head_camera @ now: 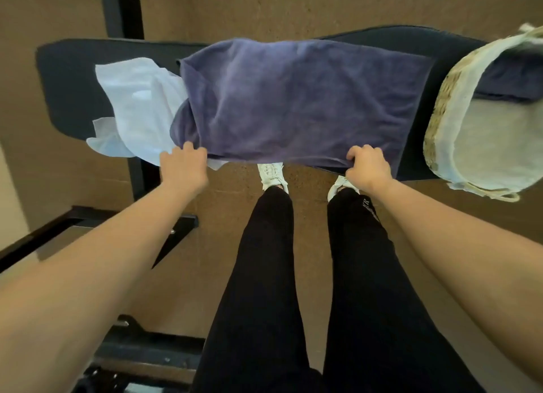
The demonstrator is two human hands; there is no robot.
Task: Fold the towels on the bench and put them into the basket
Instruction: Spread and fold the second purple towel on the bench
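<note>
The left hand (183, 166) and the right hand (367, 166) each gripped the near edge of the purple towel (293, 98), fingers curled over the cloth, one hand at each near corner. From the grips the towel stretched away across the dark bench (67, 78), lying mostly flat with soft wrinkles, and its near edge hung slightly past the bench edge between the two hands.

Just outside the left grip lay a crumpled pale blue towel (138, 104), partly tucked under the purple towel's left side and spilling over the bench's near edge. Beyond the right grip, near the towel's right edge but apart from it, stood the basket (443, 107), woven, with a pale cloth liner. A dark towel (511, 81) lay inside it against the far wall. Below the gripped edge, between the hands, the person's white shoes (271, 173) stood on the brown floor (232, 204).
</note>
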